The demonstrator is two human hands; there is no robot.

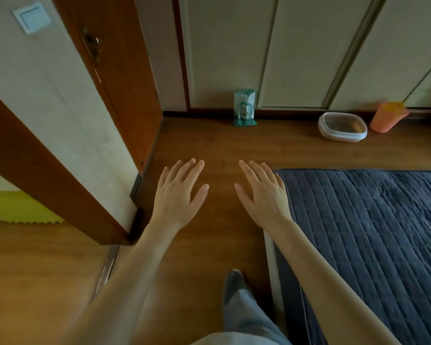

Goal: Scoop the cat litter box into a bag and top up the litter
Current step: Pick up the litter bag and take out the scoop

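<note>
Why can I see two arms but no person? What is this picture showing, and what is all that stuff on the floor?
The camera sits on the person's head and looks forward and down, so you see what they see: their own two arms stretched out. The left hand and the right hand are both open with fingers spread, holding nothing. Down on the wooden floor, by the far wall, stands a green and white bag; it may hold litter, though I cannot read it. To its right is the white litter box, and beside that an orange bin. The dark quilted mat lies on the right. Near the bottom you can see the person's foot.
</note>
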